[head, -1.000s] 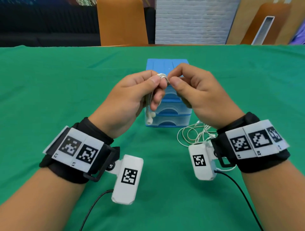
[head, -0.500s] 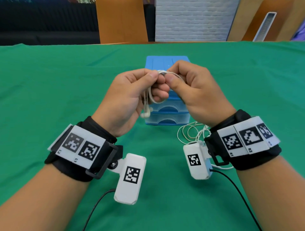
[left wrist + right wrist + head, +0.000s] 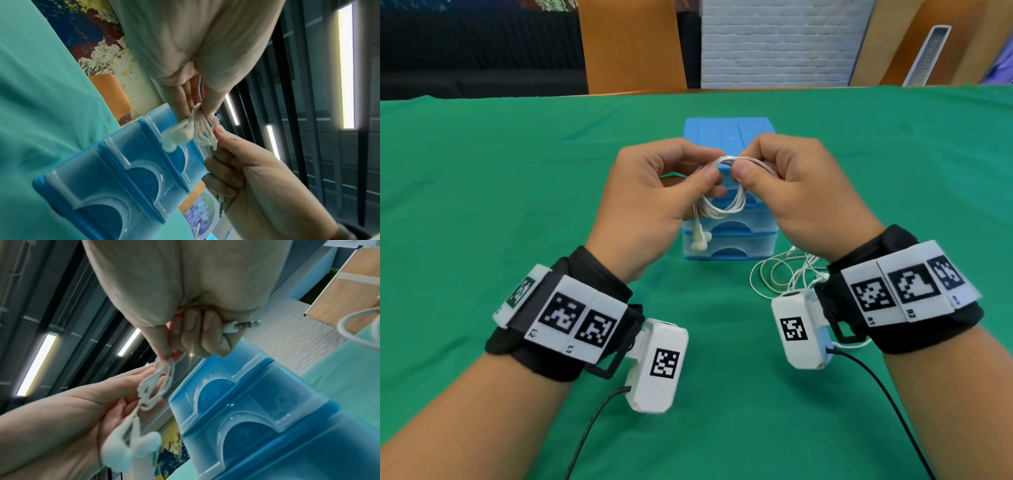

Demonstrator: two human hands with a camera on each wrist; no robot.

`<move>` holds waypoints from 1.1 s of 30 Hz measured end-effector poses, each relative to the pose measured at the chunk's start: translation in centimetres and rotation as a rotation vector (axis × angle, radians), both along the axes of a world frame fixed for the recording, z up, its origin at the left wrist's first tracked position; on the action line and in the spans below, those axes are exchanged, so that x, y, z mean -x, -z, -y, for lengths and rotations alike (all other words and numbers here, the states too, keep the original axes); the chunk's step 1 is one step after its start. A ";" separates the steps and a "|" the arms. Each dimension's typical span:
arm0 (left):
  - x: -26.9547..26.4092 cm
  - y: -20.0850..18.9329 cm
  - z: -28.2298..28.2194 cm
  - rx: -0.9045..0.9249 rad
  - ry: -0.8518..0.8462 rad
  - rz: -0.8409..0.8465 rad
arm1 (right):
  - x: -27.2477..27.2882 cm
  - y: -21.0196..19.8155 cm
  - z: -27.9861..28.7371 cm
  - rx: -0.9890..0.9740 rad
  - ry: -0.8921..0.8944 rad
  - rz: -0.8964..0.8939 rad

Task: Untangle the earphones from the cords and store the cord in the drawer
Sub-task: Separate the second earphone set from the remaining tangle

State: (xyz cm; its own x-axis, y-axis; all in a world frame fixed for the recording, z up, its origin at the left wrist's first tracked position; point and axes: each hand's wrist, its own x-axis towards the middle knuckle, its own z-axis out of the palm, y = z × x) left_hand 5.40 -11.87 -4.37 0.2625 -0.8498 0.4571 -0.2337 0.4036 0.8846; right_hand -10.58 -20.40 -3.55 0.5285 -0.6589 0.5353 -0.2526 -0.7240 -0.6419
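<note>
Head view: green tablecloth [image 3: 482,205], brick wall [image 3: 774,44]

Head overhead; wrists underneath, close.

Coiled earphones [image 3: 724,202] pinched between left hand [image 3: 650,202] and right hand [image 3: 804,198]; blue drawers [image 3: 729,240] behind; loose cord [image 3: 780,274] right
</note>
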 end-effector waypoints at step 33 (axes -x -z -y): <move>1.0 0.1 -0.3 0.016 0.015 -0.194 | 1.2 0.8 -2.3 -0.473 -0.107 0.280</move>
